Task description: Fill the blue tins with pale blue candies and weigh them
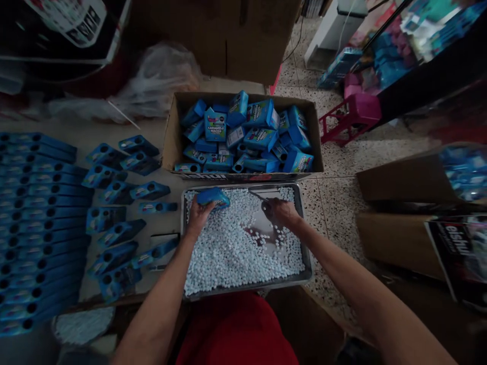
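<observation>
My left hand [198, 215] is closed around a small blue candy box [213, 196], held over the upper left of a grey metal tray [307, 274]. Small pale-blue candies [224, 253] cover most of that tray, with bare metal showing right of its middle. Over this bare part, my right hand [281, 212] is closed on a thin metal tool [257, 195] that points left; its exact kind is unclear. Just beyond the tray stands an open cardboard box [318, 137] full of blue candy boxes [261, 137].
Loose blue boxes with round holes [114, 190] lie left of the tray, beside stacked rows of similar boxes [41, 238]. A clear plastic bag [167, 71] lies behind. On the right are a pink stool [361, 111] and cardboard cartons [399, 243] on the speckled floor [331, 197].
</observation>
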`<state>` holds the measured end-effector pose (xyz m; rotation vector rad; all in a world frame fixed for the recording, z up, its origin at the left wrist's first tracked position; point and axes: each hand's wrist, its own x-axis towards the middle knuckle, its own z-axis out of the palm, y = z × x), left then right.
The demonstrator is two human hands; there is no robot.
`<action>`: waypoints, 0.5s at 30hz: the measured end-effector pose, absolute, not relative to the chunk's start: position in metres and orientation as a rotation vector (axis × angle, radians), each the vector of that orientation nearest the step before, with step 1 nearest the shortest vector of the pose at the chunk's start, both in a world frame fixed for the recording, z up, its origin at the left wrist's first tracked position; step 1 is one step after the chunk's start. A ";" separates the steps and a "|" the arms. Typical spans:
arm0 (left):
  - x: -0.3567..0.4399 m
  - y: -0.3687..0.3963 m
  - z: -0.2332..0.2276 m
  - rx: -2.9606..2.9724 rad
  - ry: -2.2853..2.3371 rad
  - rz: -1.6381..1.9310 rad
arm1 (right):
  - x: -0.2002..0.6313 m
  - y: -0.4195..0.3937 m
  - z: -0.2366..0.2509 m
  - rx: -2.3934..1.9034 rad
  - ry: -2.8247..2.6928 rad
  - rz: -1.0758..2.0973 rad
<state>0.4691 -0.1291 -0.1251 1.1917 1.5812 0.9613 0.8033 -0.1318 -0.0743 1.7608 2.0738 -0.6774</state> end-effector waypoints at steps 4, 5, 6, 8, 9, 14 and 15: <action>0.488 -0.143 -0.138 1.003 1.524 1.003 | 0.774 -0.143 -0.092 1.695 2.120 -0.794; 0.495 -0.152 -0.140 0.965 1.513 1.013 | 0.763 -0.152 -0.097 1.711 2.112 -0.822; 0.503 -0.163 -0.140 0.927 1.504 1.026 | 0.753 -0.163 -0.100 1.740 2.100 -0.850; 0.520 -0.182 -0.138 0.852 1.484 1.056 | 0.735 -0.184 -0.105 1.819 2.074 -0.905; 0.528 -0.190 -0.136 0.815 1.471 1.071 | 0.730 -0.193 -0.107 1.864 2.062 -0.931; 0.532 -0.198 -0.109 0.655 1.451 1.146 | 0.739 -0.217 -0.111 2.044 1.995 -1.118; 0.526 -0.195 -0.102 0.571 1.471 1.157 | 0.745 -0.220 -0.110 2.059 1.985 -1.176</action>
